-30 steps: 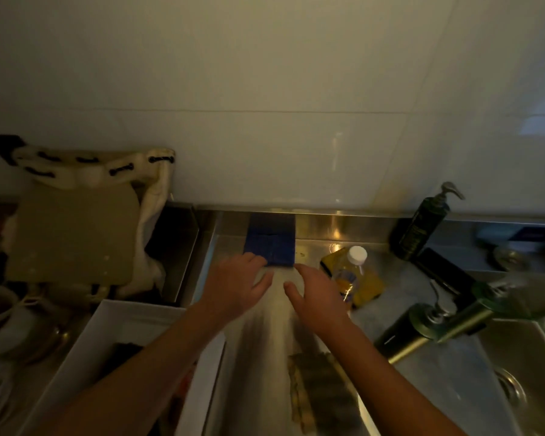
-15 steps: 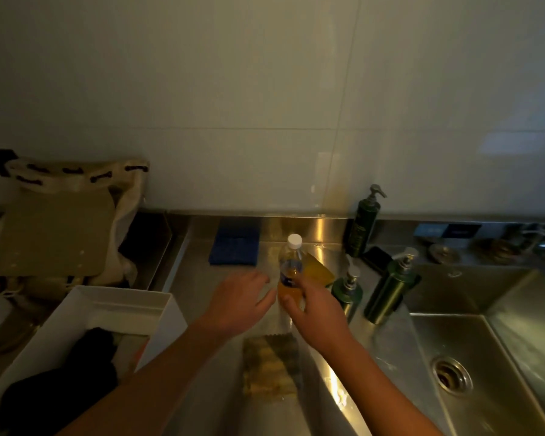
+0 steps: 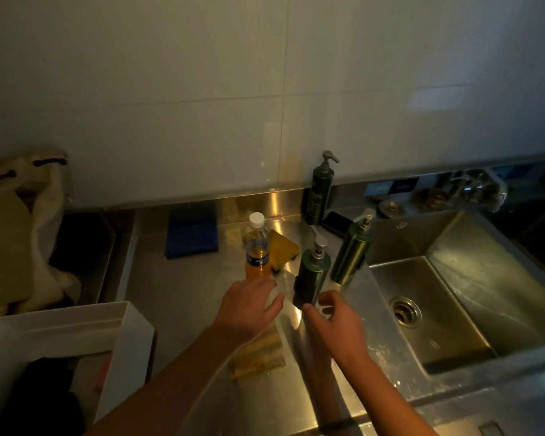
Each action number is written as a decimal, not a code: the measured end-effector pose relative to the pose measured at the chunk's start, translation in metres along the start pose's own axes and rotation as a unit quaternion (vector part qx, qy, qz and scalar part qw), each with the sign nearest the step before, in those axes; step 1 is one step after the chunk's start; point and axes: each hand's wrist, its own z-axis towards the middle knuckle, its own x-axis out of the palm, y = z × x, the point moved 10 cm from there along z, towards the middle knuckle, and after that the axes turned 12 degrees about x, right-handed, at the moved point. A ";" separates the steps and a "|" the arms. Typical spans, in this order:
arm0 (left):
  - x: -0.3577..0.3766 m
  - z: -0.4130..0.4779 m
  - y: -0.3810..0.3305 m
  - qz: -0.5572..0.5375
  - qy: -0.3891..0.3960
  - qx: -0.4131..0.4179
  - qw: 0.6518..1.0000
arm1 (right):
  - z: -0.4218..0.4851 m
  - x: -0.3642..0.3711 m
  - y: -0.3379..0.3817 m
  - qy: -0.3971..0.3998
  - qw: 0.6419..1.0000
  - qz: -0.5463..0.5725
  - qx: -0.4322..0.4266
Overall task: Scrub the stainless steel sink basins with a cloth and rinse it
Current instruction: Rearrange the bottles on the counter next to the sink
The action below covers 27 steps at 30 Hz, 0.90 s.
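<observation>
The steel sink basin (image 3: pixel 472 297) lies at the right, with its drain (image 3: pixel 405 311) showing. A yellow-green striped cloth (image 3: pixel 258 357) lies on the steel counter (image 3: pixel 183 297), partly under my left forearm. My left hand (image 3: pixel 249 306) hovers with relaxed fingers just in front of an orange-liquid bottle (image 3: pixel 257 250) and holds nothing. The thumb and fingers of my right hand (image 3: pixel 334 322) curl round the base of a dark green pump dispenser (image 3: pixel 310 275).
A blue cloth (image 3: pixel 192 237) and a yellow sponge (image 3: pixel 283 248) lie near the backsplash. Two more green bottles (image 3: pixel 353 253) (image 3: pixel 320 190) stand left of the basin. A white box (image 3: pixel 60 335) sits at the front left, a cloth bag (image 3: pixel 22 221) behind it.
My right hand let go of the orange-liquid bottle, which now stands on the counter, and moved right to the pump dispenser. The view swung right, showing the basin.
</observation>
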 end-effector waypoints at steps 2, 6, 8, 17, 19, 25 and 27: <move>0.003 0.005 0.002 -0.012 0.000 0.014 1.000 | 0.007 -0.003 -0.005 -0.019 0.999 0.021 0.033; 0.000 0.015 0.008 -0.003 -0.011 0.039 0.999 | 0.021 0.003 0.006 -0.027 0.996 0.057 0.056; -0.002 0.019 0.011 -0.009 -0.015 0.041 0.999 | 0.027 0.004 0.012 -0.035 0.994 0.075 0.065; -0.010 0.025 0.009 -0.015 -0.014 0.066 0.998 | 0.039 -0.001 0.031 -0.057 0.991 0.111 0.041; -0.012 0.026 0.009 -0.015 -0.017 0.065 0.998 | 0.041 -0.006 0.031 -0.060 0.991 0.114 0.033; -0.010 0.031 -0.004 0.005 -0.027 0.046 0.999 | 0.052 -0.011 0.027 -0.021 0.995 0.100 -0.002; -0.008 0.033 -0.012 0.017 -0.035 0.034 0.999 | 0.055 -0.013 0.023 -0.002 0.996 0.082 -0.027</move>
